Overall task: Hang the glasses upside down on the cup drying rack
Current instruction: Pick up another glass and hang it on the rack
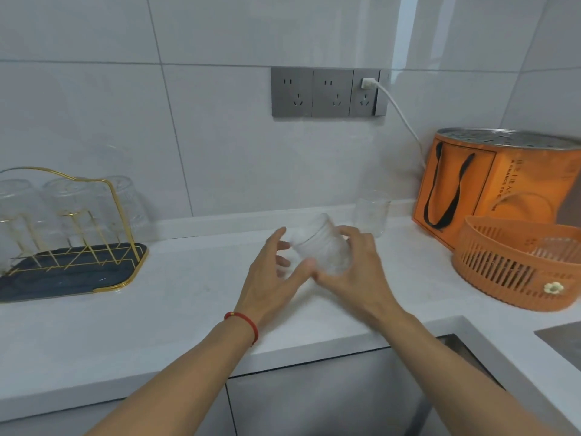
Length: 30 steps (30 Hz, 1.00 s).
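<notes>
The right hand (352,265) is wrapped around a clear glass (320,247), tilted, held above the middle of the white worktop (176,309). The left hand (273,272) is beside it with fingers spread, only just touching the glass. Another glass (372,212) stands by the back edge. The gold cup drying rack (78,221) sits at the left end, with glasses hanging upside down on it.

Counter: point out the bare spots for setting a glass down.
The widest bare stretch of counter lies between the drying rack and the hands, left and right, holding a glass. The right end is crowded: upright glass, orange bag, orange basket.
</notes>
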Motion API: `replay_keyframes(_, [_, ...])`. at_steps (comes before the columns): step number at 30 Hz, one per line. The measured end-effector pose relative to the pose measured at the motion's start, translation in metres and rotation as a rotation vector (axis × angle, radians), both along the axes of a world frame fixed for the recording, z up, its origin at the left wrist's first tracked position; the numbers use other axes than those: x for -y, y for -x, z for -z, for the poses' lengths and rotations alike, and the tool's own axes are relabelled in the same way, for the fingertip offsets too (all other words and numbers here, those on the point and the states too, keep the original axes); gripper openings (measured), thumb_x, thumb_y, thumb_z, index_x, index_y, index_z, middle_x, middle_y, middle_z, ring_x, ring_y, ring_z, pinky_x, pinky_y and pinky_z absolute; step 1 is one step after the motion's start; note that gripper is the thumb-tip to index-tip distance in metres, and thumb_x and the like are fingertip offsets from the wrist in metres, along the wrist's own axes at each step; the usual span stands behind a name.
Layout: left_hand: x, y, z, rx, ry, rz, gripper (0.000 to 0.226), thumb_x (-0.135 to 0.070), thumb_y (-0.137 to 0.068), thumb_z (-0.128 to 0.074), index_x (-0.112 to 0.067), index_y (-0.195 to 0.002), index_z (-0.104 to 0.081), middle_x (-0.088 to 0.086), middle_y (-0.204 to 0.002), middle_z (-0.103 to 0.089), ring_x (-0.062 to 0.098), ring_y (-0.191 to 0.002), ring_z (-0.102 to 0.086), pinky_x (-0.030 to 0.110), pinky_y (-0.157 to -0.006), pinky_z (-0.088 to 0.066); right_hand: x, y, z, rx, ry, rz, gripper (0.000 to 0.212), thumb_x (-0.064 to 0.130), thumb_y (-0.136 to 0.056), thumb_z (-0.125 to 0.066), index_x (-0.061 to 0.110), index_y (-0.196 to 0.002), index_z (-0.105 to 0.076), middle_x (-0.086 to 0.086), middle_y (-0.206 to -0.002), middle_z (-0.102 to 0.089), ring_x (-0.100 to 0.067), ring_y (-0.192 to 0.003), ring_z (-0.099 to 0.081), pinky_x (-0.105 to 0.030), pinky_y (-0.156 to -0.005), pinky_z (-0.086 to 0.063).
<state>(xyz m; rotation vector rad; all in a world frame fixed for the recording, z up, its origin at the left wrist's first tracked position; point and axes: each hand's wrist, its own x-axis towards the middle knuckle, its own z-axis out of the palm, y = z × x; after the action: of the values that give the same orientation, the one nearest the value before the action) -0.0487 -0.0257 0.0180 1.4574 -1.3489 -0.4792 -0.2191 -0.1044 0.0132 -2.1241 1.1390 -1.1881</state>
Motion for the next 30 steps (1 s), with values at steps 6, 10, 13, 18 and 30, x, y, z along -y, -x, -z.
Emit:
replay_keyframes(6, [-0.034,-0.032,-0.025,-0.370,0.025,-0.155,0.069,-0.059,-0.066,-0.078,-0.035,-0.128,-0.060,-0.005,-0.120,-0.062,0.012,-0.110,-0.066,0.044,-0.093,-0.059,-0.035,-0.051,-0.014,0.001,-0.059,-0.328,0.081,0.060,-0.068,-0.085,0.049,-0.138,-0.046,0.015,-0.127,-0.046,0.016,-0.116,-0.048,-0.001,-0.091,-0.041])
replay_keyframes(10, [-0.064,-0.075,-0.033,-0.601,0.036,-0.076,0.058,-0.037,-0.079,-0.077,-0.016,-0.130,-0.061,0.019,-0.127,-0.064,0.031,-0.105,-0.072,0.052,-0.082,-0.063,-0.056,-0.081,-0.024,0.220,-0.583,-0.553,0.065,0.074,-0.087,-0.055,0.038,-0.141,-0.049,0.004,-0.129,-0.069,-0.018,-0.114,-0.072,-0.045,-0.099,-0.059])
replay_keyframes(13, [-0.083,-0.103,-0.033,-0.611,0.000,0.030,0.041,-0.027,-0.088,-0.069,-0.014,-0.126,-0.065,0.020,-0.122,-0.069,0.034,-0.109,-0.070,0.051,-0.085,-0.061,-0.072,-0.107,-0.027,0.331,-0.718,-0.576,0.048,0.055,-0.099,-0.057,0.024,-0.135,-0.054,-0.007,-0.115,-0.079,-0.031,-0.099,-0.078,-0.045,-0.084,-0.063])
replay_keyframes(18, [-0.111,-0.169,-0.032,-0.712,0.020,-0.309,0.038,-0.041,-0.086,-0.064,-0.022,-0.119,-0.065,0.012,-0.121,-0.071,0.023,-0.100,-0.070,0.033,-0.082,-0.056,-0.088,-0.146,-0.043,0.431,-0.714,-0.474,0.037,0.031,-0.094,-0.075,0.024,-0.129,-0.063,-0.013,-0.122,-0.077,-0.029,-0.102,-0.078,-0.039,-0.089,-0.064])
replay_keyframes(30, [-0.141,-0.240,0.026,0.665,-0.372,-0.546,0.062,-0.051,-0.092,-0.043,-0.023,-0.147,-0.046,0.003,-0.152,-0.047,0.023,-0.142,-0.034,0.043,-0.120,-0.026,-0.133,-0.290,-0.151,0.234,-0.136,-0.488,0.060,0.051,-0.076,-0.078,0.041,-0.130,-0.057,0.009,-0.115,-0.065,-0.015,-0.104,-0.069,-0.042,-0.094,-0.059])
